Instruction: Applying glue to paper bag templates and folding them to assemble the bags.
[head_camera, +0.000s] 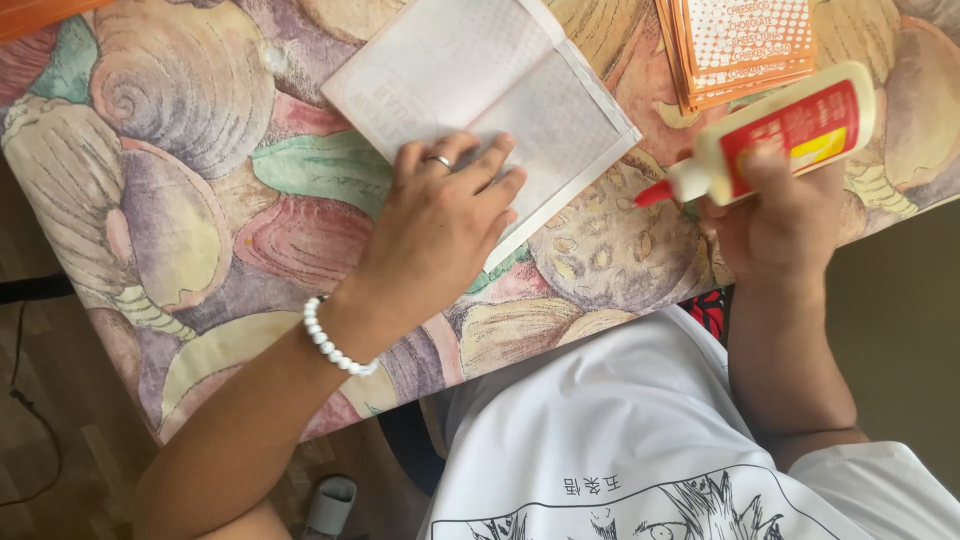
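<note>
Glue bottle (790, 130), red nozzle pointing at the booklet (480, 100), was gripped in right hand (775, 215), fingers curled round it, above table edge. Left hand (440, 230), fingers flat and slightly spread, pressed booklet onto shell-print table (180, 200); orange cards (740, 45) nr bottle.

Your one head camera looks steeply down, close over the tabletop (190, 150), your lap filling the frame's bottom.
</note>
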